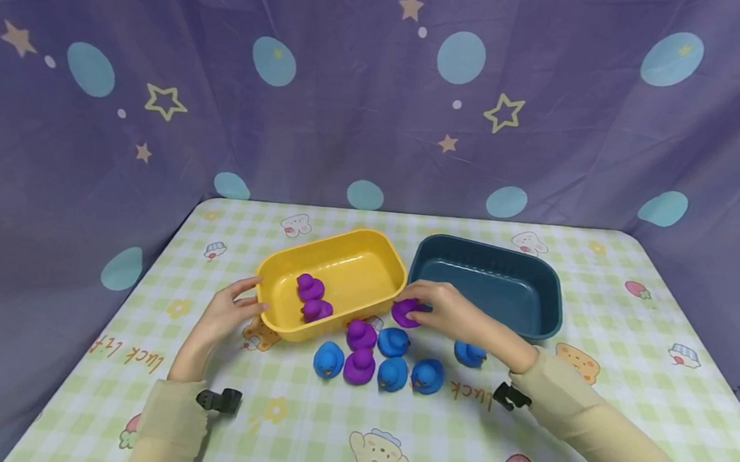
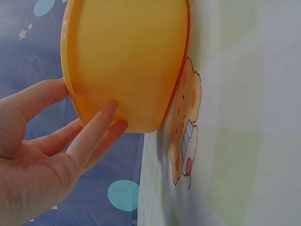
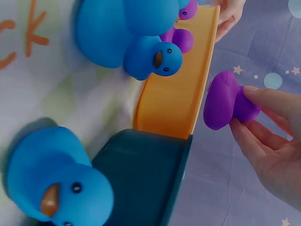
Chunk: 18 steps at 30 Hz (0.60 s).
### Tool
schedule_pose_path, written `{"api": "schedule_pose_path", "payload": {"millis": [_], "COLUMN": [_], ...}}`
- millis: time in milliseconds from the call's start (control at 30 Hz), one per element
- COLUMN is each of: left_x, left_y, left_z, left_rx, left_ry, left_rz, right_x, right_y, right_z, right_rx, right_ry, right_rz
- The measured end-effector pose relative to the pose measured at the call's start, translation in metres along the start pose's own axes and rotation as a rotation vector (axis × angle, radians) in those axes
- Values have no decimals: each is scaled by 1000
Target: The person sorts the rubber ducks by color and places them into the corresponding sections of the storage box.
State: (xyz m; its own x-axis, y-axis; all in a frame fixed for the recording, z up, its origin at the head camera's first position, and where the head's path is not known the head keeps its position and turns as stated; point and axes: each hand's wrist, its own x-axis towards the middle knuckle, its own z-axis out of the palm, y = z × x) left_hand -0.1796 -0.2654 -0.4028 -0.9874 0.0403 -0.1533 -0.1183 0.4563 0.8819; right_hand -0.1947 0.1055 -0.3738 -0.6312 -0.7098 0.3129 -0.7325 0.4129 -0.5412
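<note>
Duck (image 3: 221, 101) of purple colour was pinched in our right hand (image 1: 445, 311). Our left hand (image 1: 222, 313), fingers apart, touched the yellow tub (image 1: 359, 281).

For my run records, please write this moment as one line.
left hand: touching yellow tray | right hand: holding purple duck, raised | tray: two purple ducks | tablecloth: five blue ducks, two more purple ducks

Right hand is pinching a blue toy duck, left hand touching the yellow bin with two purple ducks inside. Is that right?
One correction: the right hand pinches a purple toy duck, not a blue one, as the right wrist view shows. The left hand does touch the yellow bin, with two purple ducks inside.
</note>
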Motion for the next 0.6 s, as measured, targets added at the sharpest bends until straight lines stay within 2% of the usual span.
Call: {"api": "schedule_pose_path", "payload": {"millis": [267, 600], "left_x": [0, 1], "left_y": [0, -3], "left_z": [0, 1], "left_rx": [-10, -10], "left_ry": [3, 1], "left_rz": [-8, -7], "right_x": [15, 36], "right_y": [0, 0], "right_z": [-3, -2], "right_rx": [-9, -6], "right_ry": [28, 11], "right_rz": [-49, -72]}}
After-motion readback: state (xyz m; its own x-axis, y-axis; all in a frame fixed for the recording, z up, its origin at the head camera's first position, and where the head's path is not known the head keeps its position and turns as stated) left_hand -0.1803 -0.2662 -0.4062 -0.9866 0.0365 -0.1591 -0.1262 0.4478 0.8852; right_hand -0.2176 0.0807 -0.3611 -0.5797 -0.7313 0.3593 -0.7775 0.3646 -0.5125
